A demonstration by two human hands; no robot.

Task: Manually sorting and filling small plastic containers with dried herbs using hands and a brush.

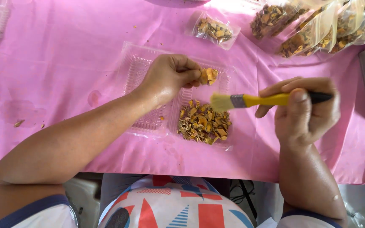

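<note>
Brush (250,100) gripped by right hand (305,110); left hand (170,76) pinching dried piece (209,76) over tray (137,63).

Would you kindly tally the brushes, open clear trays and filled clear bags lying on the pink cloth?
Yellow-handled brush, in the right hand: 1
Open hinged clear tray under the left hand: 1
Filled clear bags, small and larger ones: 4
Total: 6

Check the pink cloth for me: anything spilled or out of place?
Yes. A few dried bits lie loose on the cloth at the left, outside any tray, with faint damp-looking stains nearby. The rest sits in the clear tray and bags.
</note>
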